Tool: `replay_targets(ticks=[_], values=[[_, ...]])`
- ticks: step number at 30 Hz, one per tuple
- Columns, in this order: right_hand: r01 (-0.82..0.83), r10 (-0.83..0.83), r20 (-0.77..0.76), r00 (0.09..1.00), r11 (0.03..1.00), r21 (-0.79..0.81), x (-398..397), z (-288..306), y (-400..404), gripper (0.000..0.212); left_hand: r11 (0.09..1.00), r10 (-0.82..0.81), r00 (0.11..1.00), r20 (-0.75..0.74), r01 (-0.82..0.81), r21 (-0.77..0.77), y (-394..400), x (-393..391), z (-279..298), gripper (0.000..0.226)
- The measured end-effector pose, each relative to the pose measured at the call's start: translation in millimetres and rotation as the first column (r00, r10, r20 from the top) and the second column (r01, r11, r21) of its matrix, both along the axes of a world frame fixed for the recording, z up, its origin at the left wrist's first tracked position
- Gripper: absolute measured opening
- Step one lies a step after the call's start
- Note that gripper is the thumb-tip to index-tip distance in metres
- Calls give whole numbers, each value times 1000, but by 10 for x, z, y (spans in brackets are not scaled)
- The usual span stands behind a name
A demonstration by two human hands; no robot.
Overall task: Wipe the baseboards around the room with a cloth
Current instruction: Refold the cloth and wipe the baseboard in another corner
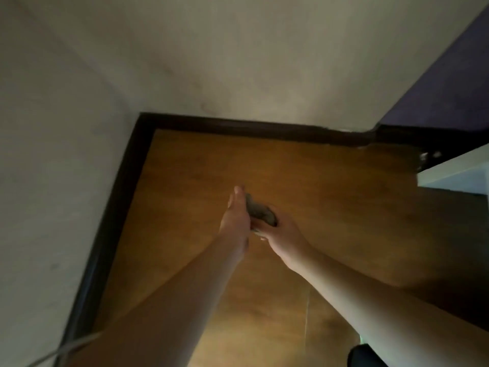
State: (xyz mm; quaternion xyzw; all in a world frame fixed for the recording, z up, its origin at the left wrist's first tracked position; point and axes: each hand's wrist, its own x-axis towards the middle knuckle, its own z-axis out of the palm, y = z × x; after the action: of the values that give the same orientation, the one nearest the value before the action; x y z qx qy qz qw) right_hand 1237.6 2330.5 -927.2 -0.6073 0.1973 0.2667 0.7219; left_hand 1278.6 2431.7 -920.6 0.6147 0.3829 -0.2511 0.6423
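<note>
A small grey cloth (258,211) is bunched between my two hands, held above the wooden floor in a room corner. My right hand (280,231) grips the cloth from the right, fingers curled round it. My left hand (235,218) lies flat against the cloth's left side with its fingers straight and pointing away from me. A dark baseboard (238,127) runs along the far wall and turns down the left wall, baseboard (116,207), well clear of both hands.
Pale walls meet in the corner at upper left. A purple wall (449,83) and a white ledge (455,168) stand at the right. A thin pale cable (66,349) crosses the lower left. A dark object (365,356) sits at the bottom right on the wooden floor (330,194).
</note>
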Motion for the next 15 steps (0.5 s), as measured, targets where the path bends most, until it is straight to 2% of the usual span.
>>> replay_targets(ticks=[4, 6, 8, 11, 13, 15], values=[[-88, 88, -68, 994, 996, 2, -535, 631, 125, 27, 993, -68, 992, -105, 77, 88, 294, -513, 509, 24], [-153, 153, -100, 983, 988, 9, -781, 1098, 156, 28, 997, -81, 982, -171, 83, 8, 427, -758, 926, 22], [-222, 220, -107, 970, 975, -8, -957, 1601, 161, 31, 991, -68, 971, -229, 39, -131, 521, -949, 1365, 28], [-256, 253, -123, 960, 967, -6, -1095, 2435, 138, 33, 966, 25, 970, -241, -86, -244, 594, -1133, 2088, 44], [-315, 313, -109, 944, 949, -8, -1158, 3000, 158, 32, 950, 101, 964, -245, -167, -264, 676, -1152, 2596, 50], [-358, 355, -79, 932, 933, -28, -1191, 3532, 189, 32, 953, 168, 957, -236, -219, -208, 752, -1156, 3142, 45]])
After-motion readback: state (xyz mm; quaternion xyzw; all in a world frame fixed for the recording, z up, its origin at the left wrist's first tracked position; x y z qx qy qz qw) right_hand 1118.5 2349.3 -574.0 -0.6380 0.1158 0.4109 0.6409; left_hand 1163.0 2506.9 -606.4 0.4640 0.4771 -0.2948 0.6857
